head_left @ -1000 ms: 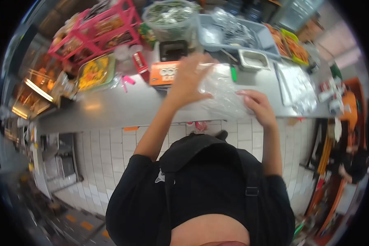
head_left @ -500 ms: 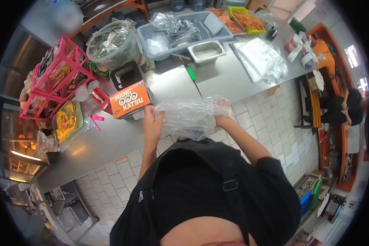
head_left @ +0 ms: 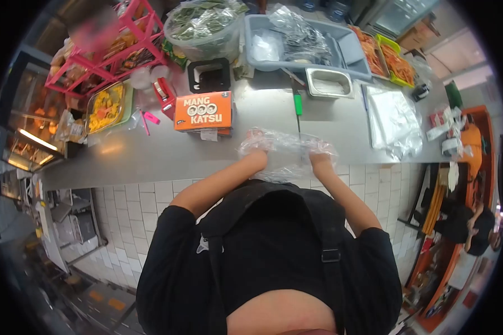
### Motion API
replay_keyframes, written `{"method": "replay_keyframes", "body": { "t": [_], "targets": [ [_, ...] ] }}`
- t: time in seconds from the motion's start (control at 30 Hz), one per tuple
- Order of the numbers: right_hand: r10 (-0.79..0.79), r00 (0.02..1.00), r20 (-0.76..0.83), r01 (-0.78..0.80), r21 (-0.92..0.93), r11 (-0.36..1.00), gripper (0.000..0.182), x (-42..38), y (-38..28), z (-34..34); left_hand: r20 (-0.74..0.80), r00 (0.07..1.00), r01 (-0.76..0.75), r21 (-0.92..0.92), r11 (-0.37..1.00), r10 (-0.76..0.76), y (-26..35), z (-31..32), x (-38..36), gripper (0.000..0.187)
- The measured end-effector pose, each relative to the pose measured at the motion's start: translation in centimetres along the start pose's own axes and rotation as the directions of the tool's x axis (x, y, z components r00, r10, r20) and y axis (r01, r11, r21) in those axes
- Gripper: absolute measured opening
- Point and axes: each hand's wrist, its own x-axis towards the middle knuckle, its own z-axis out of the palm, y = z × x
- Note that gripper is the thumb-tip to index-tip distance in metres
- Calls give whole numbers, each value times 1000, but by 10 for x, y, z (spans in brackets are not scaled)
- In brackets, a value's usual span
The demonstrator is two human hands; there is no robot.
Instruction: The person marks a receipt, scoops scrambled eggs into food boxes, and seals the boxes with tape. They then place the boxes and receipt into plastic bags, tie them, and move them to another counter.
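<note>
A crinkled clear plastic bag (head_left: 285, 153) stretches between my two hands, just in front of my body at the table's near edge. My left hand (head_left: 256, 146) is inside the film at the left end, its fingers curled and seen through the plastic. At the right end my right hand (head_left: 321, 153) is also covered by the film, fingers bent against it. Glare on the plastic blurs the fingertips. Left of the bag stands an orange printed box (head_left: 204, 113). Beyond the bag lies a knife with a green handle (head_left: 298, 104).
The steel table (head_left: 167, 159) also holds a metal pan (head_left: 330, 84), a stack of clear bags (head_left: 394, 120), a blue-grey tub (head_left: 349, 66), a bucket of wrapped leaves (head_left: 207, 42), a pink rack (head_left: 109, 61) and a yellow food tray (head_left: 106, 109). Another person (head_left: 466, 229) is at far right.
My left hand has moved from the bag's outer edge into the film. My view has shifted, so the box and table sit further right in the picture.
</note>
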Motion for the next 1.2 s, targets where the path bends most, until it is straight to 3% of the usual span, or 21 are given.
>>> {"method": "replay_keyframes", "body": {
  "t": [0.03, 0.07, 0.13, 0.17, 0.2, 0.23, 0.27, 0.3, 0.33, 0.37, 0.43, 0.47, 0.53, 0.77, 0.87, 0.93, 0.97, 1.0, 1.07, 1.17, 1.2],
  "targets": [
    [-304, 914, -270, 266, -168, 949, 28, 5, 0, 23, 490, 868, -114, 36, 993, 82, 6, -22, 10, 49],
    [-319, 907, -275, 283, -161, 945, 28, 14, -14, 21, 857, 502, -225, 4, 974, 113, 9, -33, 15, 47],
    [176, 973, -152, -155, 144, 977, 31, 36, -58, -8, 833, 551, -54, -11, 998, 39, 16, -7, 12, 51],
    [-227, 958, 175, 217, 74, 973, 27, 44, -75, -61, 808, 588, 104, -48, 993, -23, 18, 2, 9, 56],
    [-539, 688, 486, 556, 125, 822, 23, 45, -94, -131, 731, 679, 105, -176, 979, 58, 21, -21, 6, 50],
    [-675, 720, 162, 604, 334, 724, 16, 36, -122, -182, 640, 757, 86, -297, 951, 132, 23, -50, 3, 45],
    [-675, 735, 69, 656, 179, 733, 24, 49, -150, -192, 647, 751, 84, -289, 953, 130, 20, -57, -2, 45],
    [-622, 714, -322, 688, 487, 538, 40, 51, -177, -218, 498, 844, 148, -573, 806, 199, 19, -60, -9, 37],
    [-651, 594, -473, 802, 409, 435, 57, 61, -200, -239, 329, 922, 160, -804, 572, 205, 17, -66, -14, 30],
    [-646, 429, -631, 877, 121, 464, 73, 72, -222, -254, 338, 918, 167, -803, 573, 206, 12, -89, -13, 30],
    [-677, 550, -489, 750, -67, 658, 91, 107, -271, -227, 436, 729, -281, -514, 811, 528, -7, -145, -5, 18],
    [-674, 557, -485, 748, -58, 661, 91, 125, -279, -208, 441, 723, -277, -520, 808, 531, -21, -139, -11, 18],
    [-519, 848, -110, 519, -29, 854, 102, 154, -285, -178, 41, 909, -364, -403, 840, 414, -48, -102, -27, 23],
    [-227, 951, -212, 273, 226, 935, 101, 135, -166, -156, -48, 944, -284, -617, 734, 326, -61, -14, -31, 52],
    [-16, 975, -220, 144, 580, 802, 106, 125, -104, -139, -42, 963, -233, -622, 747, 265, -54, -19, -25, 65],
    [272, 762, -588, 341, 721, 603, 103, 100, -92, -127, -52, 967, -229, -603, 764, 249, -49, -20, -22, 68],
    [308, 804, -508, 407, 849, 338, 96, 86, -93, -123, -56, 974, -213, -576, 789, 221, -47, -21, -22, 71],
    [317, 804, -502, 399, 853, 338, 96, 69, -97, -122, -50, 972, -216, -579, 786, 230, -46, -19, -24, 71],
    [135, 974, -183, 226, 852, -472, 94, 40, -106, -123, -35, 978, -193, -542, 818, 207, -47, -12, -21, 73],
    [-26, 986, -162, 151, 961, -233, 102, 15, -101, -81, -20, 928, -332, -498, 801, 373, -65, 26, -25, 80],
    [42, 950, -309, 306, 950, 67, 102, 6, -100, -93, -17, 925, -337, -495, 801, 379, -61, 10, -23, 80]
  ]
}}
